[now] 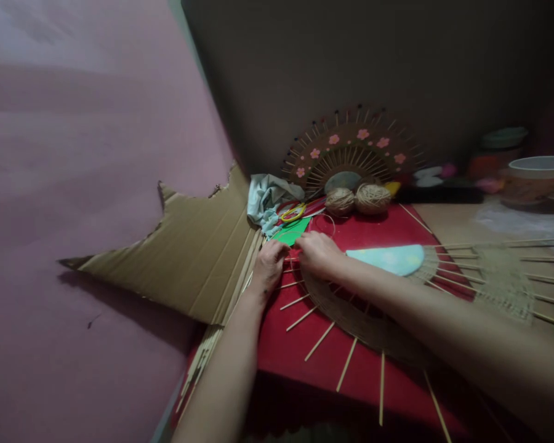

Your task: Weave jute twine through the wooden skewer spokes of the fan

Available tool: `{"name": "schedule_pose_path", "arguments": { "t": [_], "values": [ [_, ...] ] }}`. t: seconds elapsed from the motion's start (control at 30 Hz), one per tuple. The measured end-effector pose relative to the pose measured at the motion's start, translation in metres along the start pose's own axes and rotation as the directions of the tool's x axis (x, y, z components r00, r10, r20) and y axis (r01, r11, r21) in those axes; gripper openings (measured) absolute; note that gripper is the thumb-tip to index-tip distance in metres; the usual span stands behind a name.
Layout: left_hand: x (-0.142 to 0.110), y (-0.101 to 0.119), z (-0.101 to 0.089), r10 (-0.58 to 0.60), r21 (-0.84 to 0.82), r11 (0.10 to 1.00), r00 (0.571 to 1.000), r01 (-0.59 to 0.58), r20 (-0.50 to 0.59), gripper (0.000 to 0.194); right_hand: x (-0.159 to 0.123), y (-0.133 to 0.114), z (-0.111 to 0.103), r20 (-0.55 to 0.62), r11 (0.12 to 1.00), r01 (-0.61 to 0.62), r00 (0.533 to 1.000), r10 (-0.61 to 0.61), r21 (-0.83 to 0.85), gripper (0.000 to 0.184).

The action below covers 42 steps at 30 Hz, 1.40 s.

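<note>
A half-round fan frame of thin sticks with a woven band of brown twine point(323, 298) lies on the red cloth point(277, 344). My left hand point(271, 261) is closed at the band's far left end, beside the stick tips; what its fingers pinch is hidden. Just to its right, my right hand point(319, 251) is closed with fingertips bent down, and a thin loop of twine point(333, 223) curves up by it. My right forearm crosses over the band and covers part of it. A second woven fan point(503, 280) with a pale blue half-round centre point(388, 258) lies to the right.
Two balls of twine point(372, 199) sit behind my hands, before a finished fan with pink flowers point(362, 134). Yellow-handled scissors point(293, 213), a green sheet point(292, 234) and a crumpled cloth point(270, 194) lie nearby. Cut cardboard point(180, 252) leans at left; a bowl point(540, 178) stands right.
</note>
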<state>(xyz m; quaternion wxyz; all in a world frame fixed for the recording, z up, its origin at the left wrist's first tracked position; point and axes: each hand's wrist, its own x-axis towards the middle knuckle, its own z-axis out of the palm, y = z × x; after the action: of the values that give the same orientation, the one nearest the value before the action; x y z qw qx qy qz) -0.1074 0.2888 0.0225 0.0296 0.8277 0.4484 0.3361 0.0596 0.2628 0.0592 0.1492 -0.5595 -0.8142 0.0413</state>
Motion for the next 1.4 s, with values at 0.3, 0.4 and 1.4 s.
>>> {"name": "schedule_pose_path", "arguments": {
  "t": [0.3,0.4,1.4],
  "values": [
    [0.015,0.011,0.013,-0.105,-0.064,0.993,0.994,0.103,-0.015,0.016,0.011,0.012,0.014,0.125,0.975,-0.049,0.992,0.022,0.216,0.031],
    [0.022,0.015,0.014,-0.116,-0.089,0.989,0.993,0.115,-0.002,0.017,0.012,0.014,0.011,0.14,0.961,-0.079,0.989,0.042,0.267,0.025],
    [0.012,-0.019,-0.02,-0.547,-0.487,0.603,0.772,0.632,0.325,0.013,0.023,0.016,-0.011,0.149,0.839,-0.135,0.987,0.065,0.528,0.018]
  ]
}}
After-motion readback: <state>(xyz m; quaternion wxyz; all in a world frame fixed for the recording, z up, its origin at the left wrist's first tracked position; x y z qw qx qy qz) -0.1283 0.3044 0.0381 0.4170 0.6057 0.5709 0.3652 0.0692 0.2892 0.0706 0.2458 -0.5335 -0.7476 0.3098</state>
